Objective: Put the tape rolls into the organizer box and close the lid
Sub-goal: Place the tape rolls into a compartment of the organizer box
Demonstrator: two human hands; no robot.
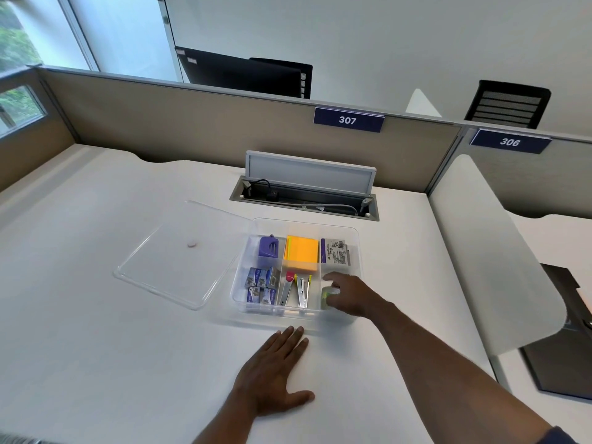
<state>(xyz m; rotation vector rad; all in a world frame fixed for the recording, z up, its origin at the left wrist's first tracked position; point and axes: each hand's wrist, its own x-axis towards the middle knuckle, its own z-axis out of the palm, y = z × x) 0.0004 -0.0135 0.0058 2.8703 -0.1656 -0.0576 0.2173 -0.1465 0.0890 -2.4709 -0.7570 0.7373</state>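
Note:
A clear plastic organizer box (pixel 304 223) stands open on the white desk, split into several compartments. Its clear lid (pixel 166 270) lies flat on the desk to the left, leaning on the box's left side. My right hand (pixel 349 294) reaches into the near right compartment, fingers curled around a small tape roll (pixel 327 294) with a yellow-green core. My left hand (pixel 272 366) rests flat on the desk just in front of the box, fingers together, holding nothing. Whether other tape rolls lie under my right hand I cannot tell.
The box holds a purple item (pixel 268 247), orange sticky notes (pixel 301 253), a printed packet (pixel 336 251), staple boxes (pixel 261 285) and staplers (pixel 296 290). Behind is an open cable tray (pixel 304 200). A white divider panel (pixel 487 251) rises on the right.

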